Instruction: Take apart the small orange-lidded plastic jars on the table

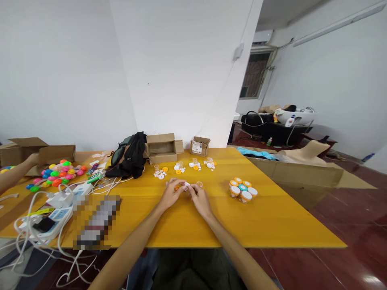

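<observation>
My left hand (171,194) and my right hand (200,198) meet over the middle of the wooden table. Between their pinched fingertips is a small white plastic piece (187,184), too small to name more closely. An orange piece (177,188) shows by my left fingers; whether it is held or lies on the table I cannot tell. Just beyond my right hand is a clear ring-like part (199,184). Farther back lie groups of parts: clear cups (156,168), orange rings (165,169) and white discs and bits (161,176).
Lidded clear jars (246,195) with orange, white and teal tops cluster at right. Cardboard boxes (163,158) and a black bag (133,157) stand at the back. On the left are colourful balls (57,182), a co-worker's arm (18,173), a power strip (60,221) with cables, and a blurred-out device (98,221).
</observation>
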Available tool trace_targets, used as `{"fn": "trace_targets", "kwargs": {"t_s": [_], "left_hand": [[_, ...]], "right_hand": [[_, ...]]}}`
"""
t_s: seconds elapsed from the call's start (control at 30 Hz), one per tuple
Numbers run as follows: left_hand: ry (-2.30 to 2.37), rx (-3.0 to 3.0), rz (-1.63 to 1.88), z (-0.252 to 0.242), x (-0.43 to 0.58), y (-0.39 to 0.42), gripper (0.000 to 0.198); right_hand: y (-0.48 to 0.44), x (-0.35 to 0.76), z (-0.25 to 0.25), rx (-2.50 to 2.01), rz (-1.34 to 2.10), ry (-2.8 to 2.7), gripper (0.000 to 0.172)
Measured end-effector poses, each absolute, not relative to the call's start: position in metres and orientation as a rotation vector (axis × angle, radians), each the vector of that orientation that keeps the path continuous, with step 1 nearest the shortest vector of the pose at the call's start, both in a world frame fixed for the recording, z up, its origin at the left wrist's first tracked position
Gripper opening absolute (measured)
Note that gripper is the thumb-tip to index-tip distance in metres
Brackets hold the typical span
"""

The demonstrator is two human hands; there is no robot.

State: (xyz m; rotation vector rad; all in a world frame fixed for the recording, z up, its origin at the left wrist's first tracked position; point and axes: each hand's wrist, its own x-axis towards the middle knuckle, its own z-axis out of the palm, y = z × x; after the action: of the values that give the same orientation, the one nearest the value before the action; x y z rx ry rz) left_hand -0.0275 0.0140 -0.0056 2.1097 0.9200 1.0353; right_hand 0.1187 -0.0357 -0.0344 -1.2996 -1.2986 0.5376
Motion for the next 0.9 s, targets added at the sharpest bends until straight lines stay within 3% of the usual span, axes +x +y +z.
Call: {"fn": "trace_targets", "kwargs": {"t_s": [0.2,0.5,0.9], "left_hand": [[0.818,1.966,1.111,-0.0064,-0.0282,0.018,0.018],[0.781,1.898,1.133,-0.003,-0.0294,0.0167,0.021],[0.716,1.893,1.047,-0.0031,-0.0274,0.017,0.018]], "right_hand": [[-0.036,0.1168,-0.0307,-1.218,0.574,-1.358,0.027],[-0.0364,0.1177,-0.0305,-1.233,0.582,-1.365,0.046],[-0.0331,0.1191,-0.0318,-1.32,0.592,-1.403,0.055]]}}
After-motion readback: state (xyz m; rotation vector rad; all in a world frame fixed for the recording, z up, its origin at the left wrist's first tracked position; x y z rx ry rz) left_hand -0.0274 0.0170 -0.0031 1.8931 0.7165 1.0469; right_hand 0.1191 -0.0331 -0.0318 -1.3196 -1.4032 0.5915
